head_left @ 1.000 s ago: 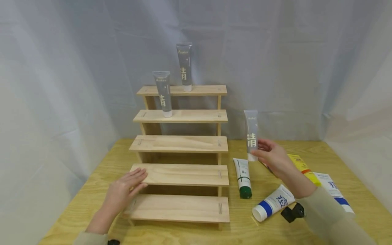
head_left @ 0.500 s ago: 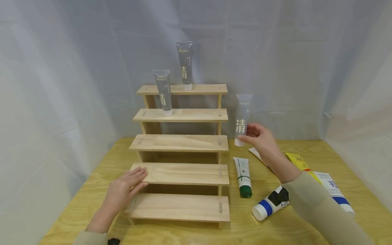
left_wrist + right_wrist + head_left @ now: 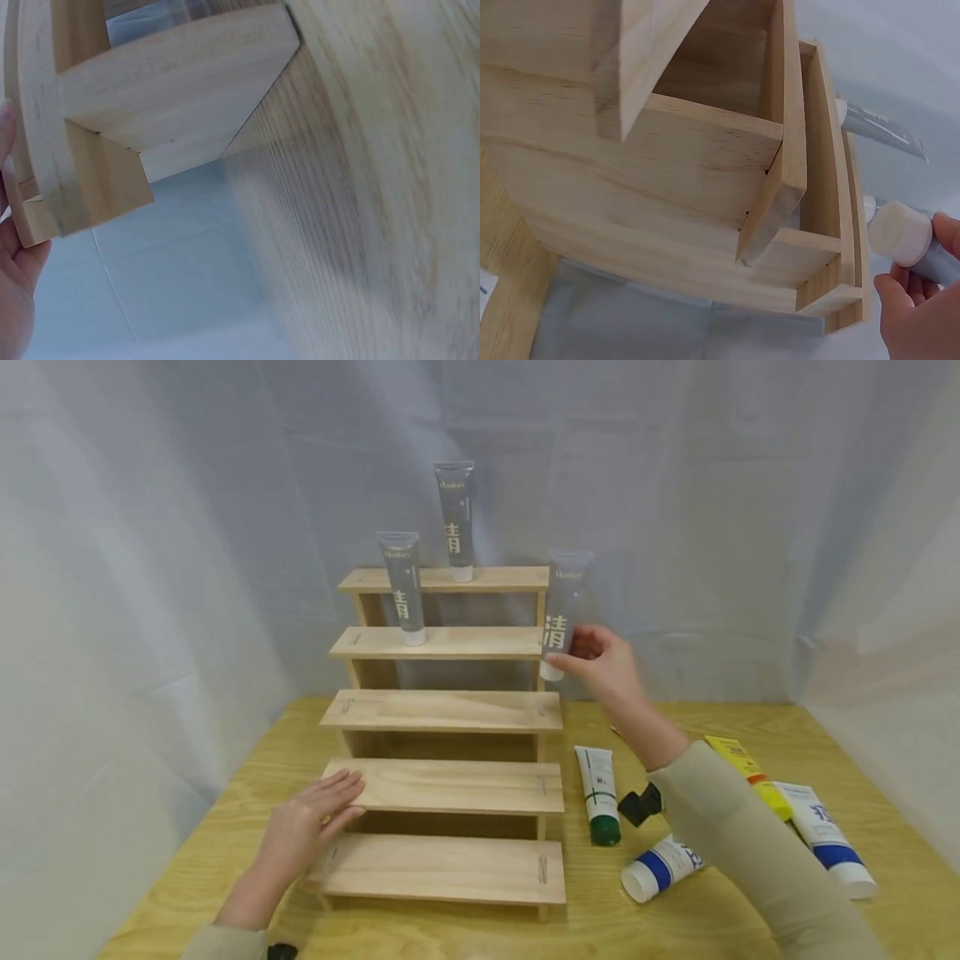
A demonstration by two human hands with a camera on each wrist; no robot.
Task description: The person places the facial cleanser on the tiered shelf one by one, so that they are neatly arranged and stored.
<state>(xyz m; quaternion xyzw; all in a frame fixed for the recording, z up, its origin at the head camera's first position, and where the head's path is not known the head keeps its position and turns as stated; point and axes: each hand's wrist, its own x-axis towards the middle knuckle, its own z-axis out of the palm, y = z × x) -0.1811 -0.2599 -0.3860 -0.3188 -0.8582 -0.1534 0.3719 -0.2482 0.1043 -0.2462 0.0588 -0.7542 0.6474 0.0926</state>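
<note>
My right hand pinches a translucent grey squeeze tube low on its body, white cap downward. This tube hovers off the right ends of the upper shelves of a wooden stepped display stand. In the right wrist view its cap faces the camera. At the left end of the second shelf from the bottom, my left hand holds the board, fingers on top and thumb by the front edge. Matching grey tubes stand on caps: one on the top shelf, one on the shelf below.
Right of the stand lie a white tube with a green cap, a white-and-blue tube partly behind my sleeve, a yellow tube and another white-and-blue tube. Grey sheeting hangs behind the wooden table.
The right hand has carried the grey tube up and leftward, from above the table to beside the upper shelves. My left hand stays on the same board.
</note>
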